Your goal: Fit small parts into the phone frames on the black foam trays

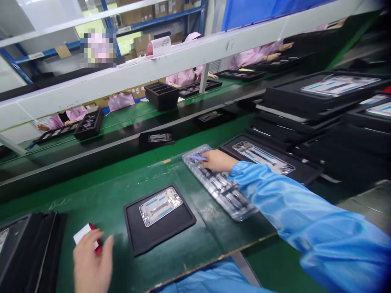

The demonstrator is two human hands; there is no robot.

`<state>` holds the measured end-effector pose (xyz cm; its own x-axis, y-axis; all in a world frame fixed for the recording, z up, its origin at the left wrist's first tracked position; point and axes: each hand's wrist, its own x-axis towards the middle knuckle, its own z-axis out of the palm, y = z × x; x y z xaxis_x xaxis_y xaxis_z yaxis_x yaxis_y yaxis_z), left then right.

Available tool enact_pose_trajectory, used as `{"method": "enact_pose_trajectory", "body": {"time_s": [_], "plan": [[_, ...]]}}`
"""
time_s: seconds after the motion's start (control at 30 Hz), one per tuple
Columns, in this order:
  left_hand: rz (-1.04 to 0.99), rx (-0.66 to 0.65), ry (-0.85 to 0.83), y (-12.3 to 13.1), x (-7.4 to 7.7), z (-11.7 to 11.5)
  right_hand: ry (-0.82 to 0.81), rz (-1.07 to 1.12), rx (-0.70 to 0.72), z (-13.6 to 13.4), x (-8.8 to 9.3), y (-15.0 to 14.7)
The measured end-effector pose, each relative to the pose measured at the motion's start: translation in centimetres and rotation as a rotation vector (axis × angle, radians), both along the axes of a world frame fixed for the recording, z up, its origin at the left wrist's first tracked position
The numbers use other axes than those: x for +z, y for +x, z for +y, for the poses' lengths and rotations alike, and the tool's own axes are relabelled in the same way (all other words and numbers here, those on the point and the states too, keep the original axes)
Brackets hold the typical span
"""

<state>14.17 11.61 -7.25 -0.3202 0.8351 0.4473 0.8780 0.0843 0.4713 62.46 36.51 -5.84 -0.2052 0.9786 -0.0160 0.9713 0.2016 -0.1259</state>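
Head view: purple pen-like tool [196, 158] is gripped by the right hand [217, 160] over the far end of a clear blister tray [241, 215]
Small parts [220, 183] are held there; leftward, between both hands, a phone frame [161, 206] is laid on a black foam tray [159, 237]; the left hand [93, 256] is spread by a red-and-white box [87, 231], contact unclear

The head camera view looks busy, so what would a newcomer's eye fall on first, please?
The glossy blue sleeve at right probably dominates, its right hand holding a thin purple tool over a clear plastic tray. Next, a silver phone-shaped frame lies on a black rectangular tray near centre, and the left hand is near a red and white box, lower left.
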Motion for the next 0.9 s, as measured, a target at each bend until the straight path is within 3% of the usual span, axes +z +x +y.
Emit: {"method": "enact_pose_trajectory", "body": {"time_s": [0.13, 0.27, 0.43, 0.53, 0.7, 0.9], "plan": [[-0.13, -0.184, -0.151, 3.6, -4.5, 3.1, -0.006, -0.018, 0.067, 0.3, -0.9, -1.1], [-0.182, -0.281, -0.221, 6.0, -6.7, 3.6, 0.013, -0.027, 0.104, -0.4, -1.7, -1.1], [-0.224, -0.346, -0.248, 8.1, -7.0, 2.7, 0.009, -0.032, 0.101, -1.1, -2.5, -1.4], [-0.238, -0.38, -0.256, 9.0, -6.8, 2.3, 0.011, -0.033, 0.076, -0.5, -2.1, -1.3], [-0.236, -0.39, -0.251, 9.6, -6.8, 1.9, 0.033, -0.035, 0.019, 3.0, -0.3, -1.5], [-0.221, -0.383, -0.235, 10.1, -7.0, 1.3, -0.028, -0.057, 0.136, 5.9, -0.1, -3.4]]}}
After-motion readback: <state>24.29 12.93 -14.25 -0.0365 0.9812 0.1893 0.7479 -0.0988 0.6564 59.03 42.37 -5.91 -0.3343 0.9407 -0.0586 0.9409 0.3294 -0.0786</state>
